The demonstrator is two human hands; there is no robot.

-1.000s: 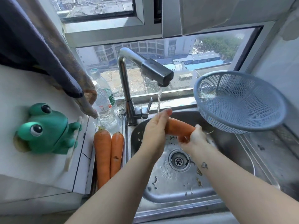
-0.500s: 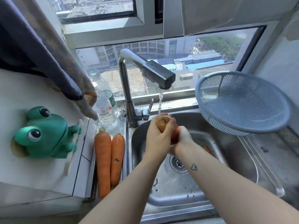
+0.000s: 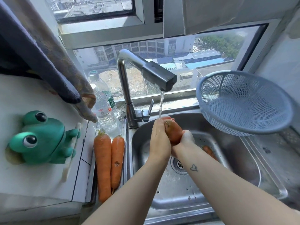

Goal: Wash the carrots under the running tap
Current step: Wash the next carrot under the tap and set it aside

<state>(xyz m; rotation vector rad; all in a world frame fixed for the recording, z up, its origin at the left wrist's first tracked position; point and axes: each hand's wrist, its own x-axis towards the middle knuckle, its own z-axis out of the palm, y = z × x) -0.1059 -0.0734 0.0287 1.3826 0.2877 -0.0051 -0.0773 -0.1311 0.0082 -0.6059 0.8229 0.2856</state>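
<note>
A stout orange carrot (image 3: 173,133) is held over the steel sink (image 3: 243,168), its stem end under the tap (image 3: 159,77) stream. It is clasped by the left hand (image 3: 159,140), fingers curled, and gripped below by the right hand (image 3: 185,138). Two smooth carrots (image 3: 108,161) lie on the counter (image 3: 40,181).
</note>
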